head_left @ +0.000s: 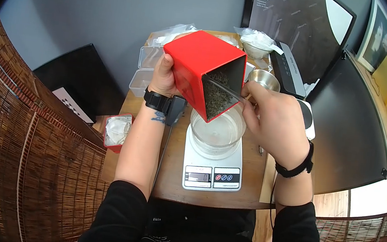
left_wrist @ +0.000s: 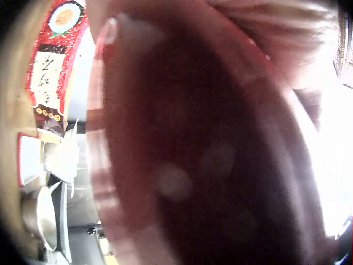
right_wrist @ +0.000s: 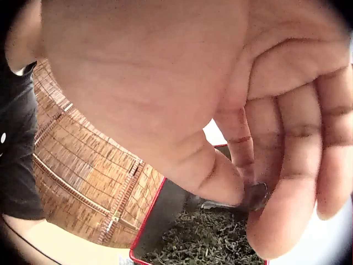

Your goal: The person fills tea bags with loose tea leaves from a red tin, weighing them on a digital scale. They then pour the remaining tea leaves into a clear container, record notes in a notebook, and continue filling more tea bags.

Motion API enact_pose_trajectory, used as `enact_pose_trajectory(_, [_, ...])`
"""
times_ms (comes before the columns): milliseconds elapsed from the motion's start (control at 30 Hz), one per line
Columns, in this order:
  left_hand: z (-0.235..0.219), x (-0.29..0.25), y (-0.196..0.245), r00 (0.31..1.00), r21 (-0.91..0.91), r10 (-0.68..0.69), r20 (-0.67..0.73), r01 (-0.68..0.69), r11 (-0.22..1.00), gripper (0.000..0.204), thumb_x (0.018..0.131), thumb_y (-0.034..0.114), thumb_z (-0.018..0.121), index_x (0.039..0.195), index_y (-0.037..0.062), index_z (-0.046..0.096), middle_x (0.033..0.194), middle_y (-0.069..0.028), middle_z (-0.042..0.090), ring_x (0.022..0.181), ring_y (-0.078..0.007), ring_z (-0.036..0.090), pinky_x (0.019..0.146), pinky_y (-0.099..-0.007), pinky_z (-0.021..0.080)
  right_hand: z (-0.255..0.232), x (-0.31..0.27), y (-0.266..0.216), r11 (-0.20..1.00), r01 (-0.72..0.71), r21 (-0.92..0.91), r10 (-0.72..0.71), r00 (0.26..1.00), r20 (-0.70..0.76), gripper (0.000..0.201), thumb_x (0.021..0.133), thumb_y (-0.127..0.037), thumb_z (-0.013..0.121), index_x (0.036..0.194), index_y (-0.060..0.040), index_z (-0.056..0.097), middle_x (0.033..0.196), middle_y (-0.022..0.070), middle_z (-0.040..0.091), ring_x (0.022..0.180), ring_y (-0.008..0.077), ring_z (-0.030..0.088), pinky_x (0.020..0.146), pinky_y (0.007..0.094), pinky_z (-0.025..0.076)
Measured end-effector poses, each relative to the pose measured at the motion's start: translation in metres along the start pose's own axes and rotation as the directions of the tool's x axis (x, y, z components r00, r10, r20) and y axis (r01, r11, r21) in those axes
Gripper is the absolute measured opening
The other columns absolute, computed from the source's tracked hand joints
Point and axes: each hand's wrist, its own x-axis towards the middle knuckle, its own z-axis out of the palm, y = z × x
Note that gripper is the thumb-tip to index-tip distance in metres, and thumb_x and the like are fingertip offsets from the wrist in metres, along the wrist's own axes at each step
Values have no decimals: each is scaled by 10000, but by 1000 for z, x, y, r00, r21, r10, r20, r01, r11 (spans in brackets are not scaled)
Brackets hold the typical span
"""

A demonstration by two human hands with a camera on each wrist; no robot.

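Note:
In the head view my left hand point(head_left: 162, 79) holds a red square box point(head_left: 199, 51), tilted so that its open mouth faces down and to the right. The thumb lies along its side, and the other fingers are hidden behind it. Dark dried tea leaves point(head_left: 217, 102) lie inside. My right hand point(head_left: 278, 121) pinches the end of a thin dark scoop point(head_left: 226, 88) between thumb and fingers; its other end reaches into the leaves. Below the mouth, a round clear glass bowl point(head_left: 216, 136) stands on a white kitchen scale point(head_left: 191, 154), whose display appears to read 0.
Behind the box are clear plastic containers point(head_left: 140, 81), a steel bowl point(head_left: 264, 79) and a bowl with plastic wrapping point(head_left: 257, 45). A second red box point(head_left: 112, 147) with a white liner sits at left. A large screen point(head_left: 297, 27) and a black panel point(head_left: 354, 126) stand right.

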Motion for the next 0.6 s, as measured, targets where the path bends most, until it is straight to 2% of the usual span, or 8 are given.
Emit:
enact_pose_trajectory(100, [5, 1, 7, 1000, 58, 6, 11, -6, 998, 1081, 782, 693, 887, 1524, 7, 504, 1434, -132, 639, 1331, -260, 630, 1131, -435, 528, -10, -1, -2, 999, -4, 42, 3, 1000, 20, 102, 931, -75, 676, 1028, -61, 646, 742, 128, 693, 682, 357, 703, 621, 470, 555])
enact_pose_trajectory(200, [10, 1, 14, 1000, 115, 19, 9, -20, 993, 1138, 738, 719, 903, 1523, 0, 504, 1444, -132, 631, 1346, -259, 617, 1136, -430, 519, -23, -3, -8, 996, -1, 87, 2, 1000, -10, 166, 925, -16, 671, 1079, -75, 686, 783, 124, 704, 711, 345, 713, 647, 429, 550])
enact_pose_trajectory(267, [8, 2, 16, 1000, 148, 20, 16, -22, 989, 1170, 713, 738, 906, 1523, -5, 504, 1450, -133, 627, 1353, -257, 612, 1141, -425, 512, -28, -4, -8, 986, 78, 149, -70, 996, -56, 173, 949, -21, 641, 1111, -71, 675, 848, 145, 710, 775, 360, 715, 672, 451, 561])
enact_pose_trajectory(367, [8, 5, 18, 999, 211, 30, 44, -39, 977, 1219, 678, 770, 907, 1523, -11, 506, 1460, -131, 621, 1361, -251, 606, 1148, -414, 500, -32, -3, -5, 967, 119, 227, -114, 993, -36, 191, 944, -10, 653, 1118, -67, 708, 895, 143, 714, 806, 360, 715, 697, 436, 565])
enact_pose_trajectory(467, [7, 6, 20, 997, 254, 31, 75, -49, 966, 1245, 660, 790, 901, 1526, -11, 505, 1467, -128, 617, 1366, -243, 602, 1154, -406, 493, -32, -1, -5, 938, 148, 314, -138, 989, -54, 155, 938, -22, 695, 1084, -62, 733, 892, 135, 712, 774, 352, 707, 695, 415, 568])
enact_pose_trajectory(500, [6, 6, 20, 996, 268, 23, 81, -43, 963, 1254, 654, 797, 899, 1528, -10, 502, 1470, -127, 615, 1369, -240, 600, 1156, -402, 491, -35, -1, -7, 938, 148, 314, -138, 989, -54, 155, 938, -22, 695, 1084, -62, 733, 892, 135, 712, 774, 352, 707, 695, 415, 568])
enact_pose_trajectory(567, [8, 6, 20, 997, 271, 24, 79, -45, 962, 1260, 650, 797, 901, 1530, -10, 500, 1472, -127, 613, 1370, -238, 598, 1156, -401, 491, -42, -3, -11, 905, 19, 424, -49, 997, 58, 183, 928, -60, 753, 1111, -62, 761, 887, 127, 719, 742, 328, 702, 687, 399, 572])
enact_pose_trajectory(600, [9, 6, 20, 997, 274, 25, 77, -46, 961, 1265, 646, 798, 903, 1532, -10, 497, 1475, -127, 611, 1372, -235, 597, 1156, -400, 492, -40, -3, -9, 905, 19, 424, -49, 997, 59, 183, 928, -60, 753, 1111, -62, 761, 887, 127, 719, 742, 328, 702, 687, 399, 572])
